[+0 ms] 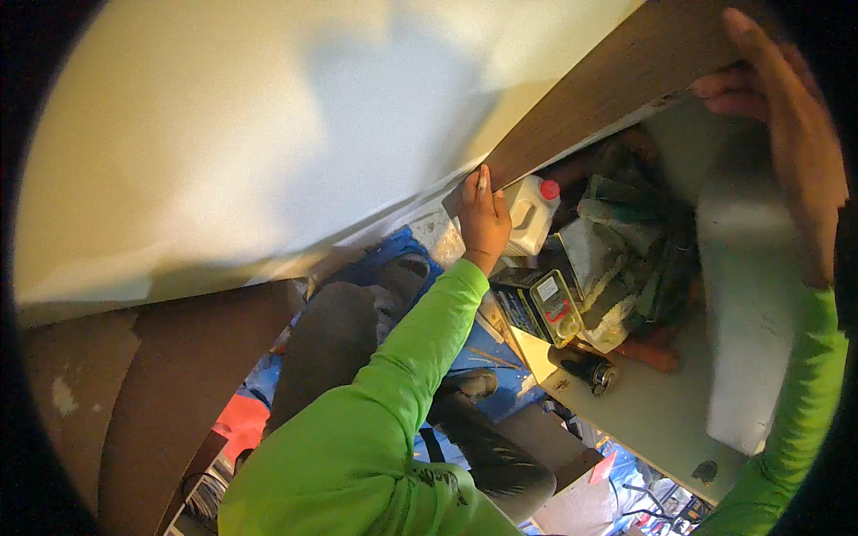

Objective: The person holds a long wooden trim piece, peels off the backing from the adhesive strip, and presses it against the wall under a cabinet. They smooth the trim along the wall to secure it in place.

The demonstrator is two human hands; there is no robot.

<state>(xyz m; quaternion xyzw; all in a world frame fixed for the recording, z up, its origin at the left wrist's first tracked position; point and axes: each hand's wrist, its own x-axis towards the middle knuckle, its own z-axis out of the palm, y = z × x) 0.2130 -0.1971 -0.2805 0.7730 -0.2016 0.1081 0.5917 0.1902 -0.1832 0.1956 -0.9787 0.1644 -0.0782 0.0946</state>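
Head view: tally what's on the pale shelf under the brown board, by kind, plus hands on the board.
White jug with red cap: 1
Yellow-and-grey handheld meter: 1
Dark round can, lying down: 1
Heap of crumpled cloth: 1
Hands on the brown board: 2, left hand and right hand
Total: 6

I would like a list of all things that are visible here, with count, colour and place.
wooden board: 1, brown, top right, held at both ends
plastic bottle: 1, white with red cap, under the board
meter device: 1, yellow-green, centre right
crumpled cloths: several, green-grey, right of the bottle
white block: 1, right
pale panel: 1, cream, upper left
left hand: 1, on the board's lower end
right hand: 1, on the board's upper end
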